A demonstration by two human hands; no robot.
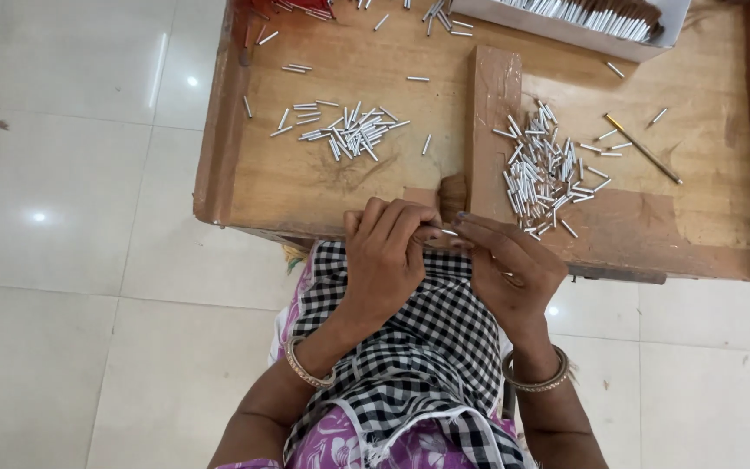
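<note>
Left hand (385, 252) and right hand (505, 265) meet at the near edge of the low wooden work table (305, 187), over a lap covered by a black-and-white checked cloth (423, 347). Both hands pinch one small silver metal tube (444, 232) between their fingertips, left fingers curled over it, right thumb and forefinger closed on its other end. Just behind the fingertips sits a small tuft of brown bristle fibre (453, 195), against the upright wooden block (492, 130) fixed on the table. Loose pile of the same short silver tubes (544, 174) lies right of the block, a second scattered pile (349, 132) left of it. Thin brass-tipped rod (642, 148) lies on the table's right side. White cardboard box (583, 30) of filled tubes at the far edge. Metal bangle on each wrist. White tiled floor (62, 217) around.
</note>
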